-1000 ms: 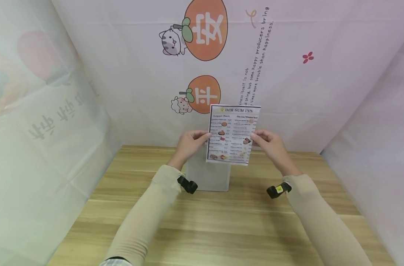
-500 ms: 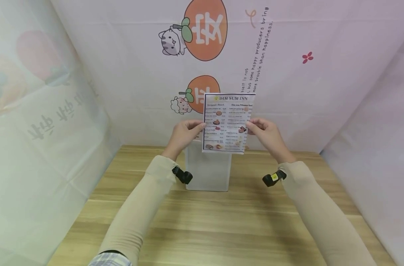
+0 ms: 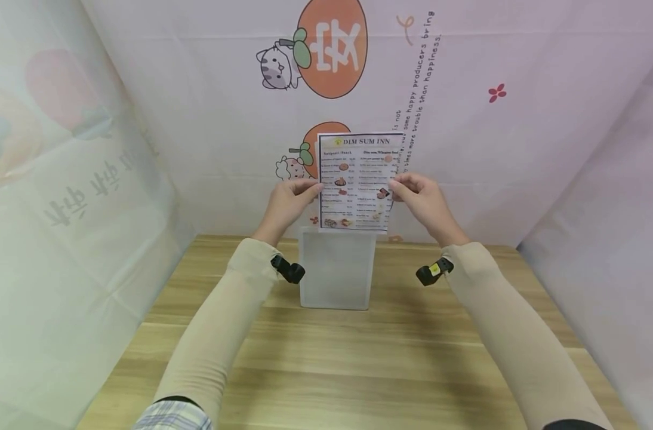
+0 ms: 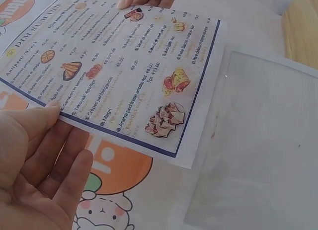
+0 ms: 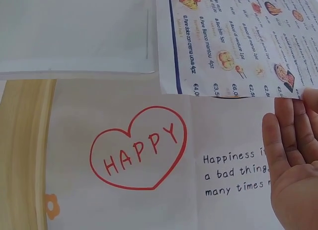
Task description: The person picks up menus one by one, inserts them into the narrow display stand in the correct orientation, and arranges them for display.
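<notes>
A printed paper menu headed "DIM SUM INN" (image 3: pixel 359 185) is held upright, facing me. My left hand (image 3: pixel 286 206) pinches its left edge between thumb and fingers, and my right hand (image 3: pixel 423 200) pinches the right edge. Right below the paper stands a translucent upright sign holder (image 3: pixel 337 269); in the head view the menu's bottom edge lies at its top rim. The left wrist view has the menu (image 4: pixel 124 76) beside the holder's clear panel (image 4: pixel 263 140). In the right wrist view, the menu's lower edge (image 5: pixel 171 46) is close to the holder (image 5: pixel 74 31); whether they touch I cannot tell.
The holder stands on a wooden table (image 3: pixel 326 370). Behind rises a pale cloth backdrop (image 3: pixel 455 149) with orange fruit drawings and lettering; cloth walls (image 3: pixel 90 269) flank the table on both sides. Each wrist carries a small black camera (image 3: pixel 289 270).
Both hands have raised the menu and shifted it a little left, so its bottom edge has gone from in front of the holder up to its top rim. The holder has not moved.
</notes>
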Motion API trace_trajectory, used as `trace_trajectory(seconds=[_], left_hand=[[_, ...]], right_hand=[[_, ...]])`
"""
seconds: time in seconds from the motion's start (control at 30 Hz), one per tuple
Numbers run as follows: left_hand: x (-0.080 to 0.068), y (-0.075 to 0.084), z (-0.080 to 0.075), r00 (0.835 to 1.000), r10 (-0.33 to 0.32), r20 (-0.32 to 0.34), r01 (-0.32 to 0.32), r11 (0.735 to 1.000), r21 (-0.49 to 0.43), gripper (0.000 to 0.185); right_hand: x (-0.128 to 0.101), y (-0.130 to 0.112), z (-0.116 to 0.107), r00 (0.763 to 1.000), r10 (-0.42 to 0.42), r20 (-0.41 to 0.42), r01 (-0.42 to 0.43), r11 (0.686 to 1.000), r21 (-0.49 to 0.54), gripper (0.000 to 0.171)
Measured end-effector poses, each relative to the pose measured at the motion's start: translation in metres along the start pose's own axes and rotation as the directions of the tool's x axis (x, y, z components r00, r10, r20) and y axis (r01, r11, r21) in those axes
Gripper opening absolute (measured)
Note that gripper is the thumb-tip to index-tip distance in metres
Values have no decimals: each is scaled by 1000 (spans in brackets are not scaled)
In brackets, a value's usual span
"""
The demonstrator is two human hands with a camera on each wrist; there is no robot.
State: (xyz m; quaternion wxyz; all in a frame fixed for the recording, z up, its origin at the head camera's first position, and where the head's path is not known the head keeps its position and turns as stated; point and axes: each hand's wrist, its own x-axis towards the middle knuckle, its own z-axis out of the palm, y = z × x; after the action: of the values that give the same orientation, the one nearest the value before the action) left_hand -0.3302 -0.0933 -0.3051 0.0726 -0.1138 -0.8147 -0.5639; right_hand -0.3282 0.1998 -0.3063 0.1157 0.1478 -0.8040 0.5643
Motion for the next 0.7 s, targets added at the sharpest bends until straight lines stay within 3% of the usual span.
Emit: trace_trajectory(seconds=[0.23,0.7], left_hand=[[1,6,-6,1000,-14,-3,14,999,-29,33],[5,2,-11,1000,2,-13,-2,1000,-18,33]], right_hand=[[5,-6,2,1000,-7,7,7,1000,-5,38],[11,-14,7,1000,4,10,-4,1000,0,35]])
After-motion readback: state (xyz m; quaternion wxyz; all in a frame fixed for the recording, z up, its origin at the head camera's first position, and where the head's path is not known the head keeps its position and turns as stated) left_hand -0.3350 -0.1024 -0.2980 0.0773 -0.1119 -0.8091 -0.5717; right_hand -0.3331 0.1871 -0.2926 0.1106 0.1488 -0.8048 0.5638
